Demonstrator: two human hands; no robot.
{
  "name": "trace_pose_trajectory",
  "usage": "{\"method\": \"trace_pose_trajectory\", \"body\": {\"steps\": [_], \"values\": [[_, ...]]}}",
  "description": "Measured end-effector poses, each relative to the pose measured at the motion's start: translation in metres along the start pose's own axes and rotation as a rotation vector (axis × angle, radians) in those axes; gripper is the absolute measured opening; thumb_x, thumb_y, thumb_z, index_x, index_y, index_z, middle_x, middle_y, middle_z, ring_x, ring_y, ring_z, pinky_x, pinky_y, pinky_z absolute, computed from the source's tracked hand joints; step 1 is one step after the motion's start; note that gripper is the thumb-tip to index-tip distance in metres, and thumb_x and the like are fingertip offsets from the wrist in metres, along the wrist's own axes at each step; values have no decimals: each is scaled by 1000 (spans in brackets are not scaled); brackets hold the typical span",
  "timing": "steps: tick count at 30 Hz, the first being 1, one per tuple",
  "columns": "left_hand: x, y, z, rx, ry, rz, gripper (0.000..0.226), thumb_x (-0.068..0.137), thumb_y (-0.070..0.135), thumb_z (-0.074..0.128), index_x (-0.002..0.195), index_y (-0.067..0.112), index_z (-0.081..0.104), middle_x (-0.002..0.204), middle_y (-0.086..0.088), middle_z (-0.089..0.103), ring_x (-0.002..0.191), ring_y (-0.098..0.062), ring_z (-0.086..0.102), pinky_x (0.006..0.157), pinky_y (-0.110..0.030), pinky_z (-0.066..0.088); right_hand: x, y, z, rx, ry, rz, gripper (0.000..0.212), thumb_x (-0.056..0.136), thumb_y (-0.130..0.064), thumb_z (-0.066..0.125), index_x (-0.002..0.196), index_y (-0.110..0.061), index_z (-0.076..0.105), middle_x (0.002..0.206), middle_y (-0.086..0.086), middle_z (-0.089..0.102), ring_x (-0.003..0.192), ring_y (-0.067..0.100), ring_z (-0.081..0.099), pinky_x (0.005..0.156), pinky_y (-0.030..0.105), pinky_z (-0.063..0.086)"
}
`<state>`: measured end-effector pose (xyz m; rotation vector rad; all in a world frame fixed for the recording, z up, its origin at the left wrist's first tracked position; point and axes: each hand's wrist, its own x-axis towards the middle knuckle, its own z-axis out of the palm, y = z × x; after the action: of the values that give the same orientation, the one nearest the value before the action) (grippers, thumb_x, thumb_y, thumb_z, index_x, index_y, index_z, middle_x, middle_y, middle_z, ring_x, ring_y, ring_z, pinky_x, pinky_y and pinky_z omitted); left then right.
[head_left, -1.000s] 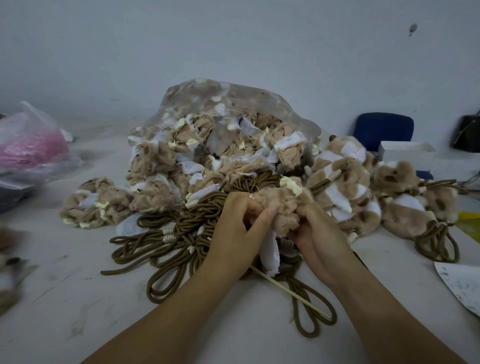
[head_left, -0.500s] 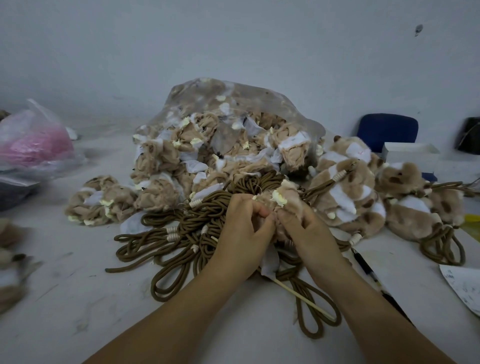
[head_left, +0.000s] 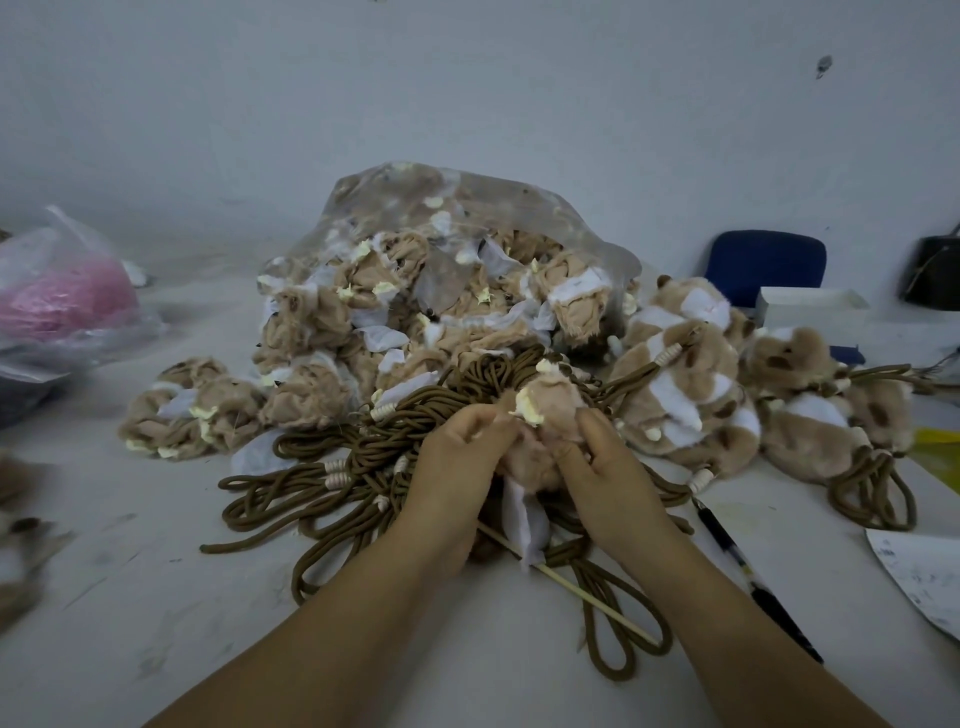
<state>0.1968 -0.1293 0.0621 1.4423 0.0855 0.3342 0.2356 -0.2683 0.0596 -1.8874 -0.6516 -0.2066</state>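
Note:
A tan plush skin (head_left: 550, 410), inside out with a pale yellow tag and a white flap hanging below, sits between both hands at the centre. My left hand (head_left: 457, 462) grips its left side with curled fingers. My right hand (head_left: 602, 467) grips its right side. Under the hands lies a heap of brown cords (head_left: 363, 467). A thin wooden stick (head_left: 582, 592) runs from beneath the skin toward me on the table.
A clear bag of unturned plush skins (head_left: 415, 291) stands behind the cords. Finished plush toys (head_left: 691, 384) with cord loops lie to the right. A black pen (head_left: 748, 571), a paper sheet (head_left: 924, 582), a pink-filled bag (head_left: 67, 296), a blue chair (head_left: 769, 265) surround the white table (head_left: 156, 597).
The plush skin has been drawn in and turned between my hands; its yellow tag now faces left and both hands have closed tighter around it.

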Motion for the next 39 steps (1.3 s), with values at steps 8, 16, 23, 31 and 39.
{"method": "trace_pose_trajectory", "body": {"steps": [8, 16, 23, 31, 39], "values": [[3, 5, -3, -362, -224, -198, 10, 71, 19, 71, 81, 18, 69, 72, 1, 69, 65, -6, 64, 62, -20, 50, 3, 5, -5, 56, 50, 70, 28, 99, -13, 43, 85, -35, 54, 99, 1, 58, 82, -10, 54, 64, 4, 41], [3, 12, -3, -431, -323, -231, 14, 89, -2, 50, 78, 6, 53, 67, -5, 62, 62, -11, 64, 60, -24, 54, 1, 3, -2, 83, 10, 91, 23, 99, -21, 46, 86, -38, 54, 100, -4, 56, 81, -12, 52, 66, 4, 40], [-3, 11, 1, -213, -189, -156, 21, 83, 13, 71, 86, 13, 50, 83, -15, 55, 80, -28, 54, 76, -44, 46, -1, -2, 2, -1, 57, -17, 14, 97, -12, 46, 85, -12, 53, 83, 5, 53, 67, -1, 46, 56, 9, 38], [7, -3, -1, -75, 65, -158, 22, 99, 3, 52, 118, -8, 58, 104, -30, 67, 94, -27, 71, 63, -11, 50, -4, -16, 7, -122, 102, -245, 27, 94, -1, 51, 75, -19, 43, 87, -6, 46, 78, 4, 46, 64, 18, 39], [2, 8, -8, -634, -277, -311, 36, 84, 5, 63, 117, -9, 61, 109, -28, 68, 95, -32, 71, 78, -39, 60, -5, -13, 4, -100, -22, -55, 29, 97, -22, 51, 71, -9, 43, 78, 1, 41, 64, -1, 41, 57, 10, 35]]}}
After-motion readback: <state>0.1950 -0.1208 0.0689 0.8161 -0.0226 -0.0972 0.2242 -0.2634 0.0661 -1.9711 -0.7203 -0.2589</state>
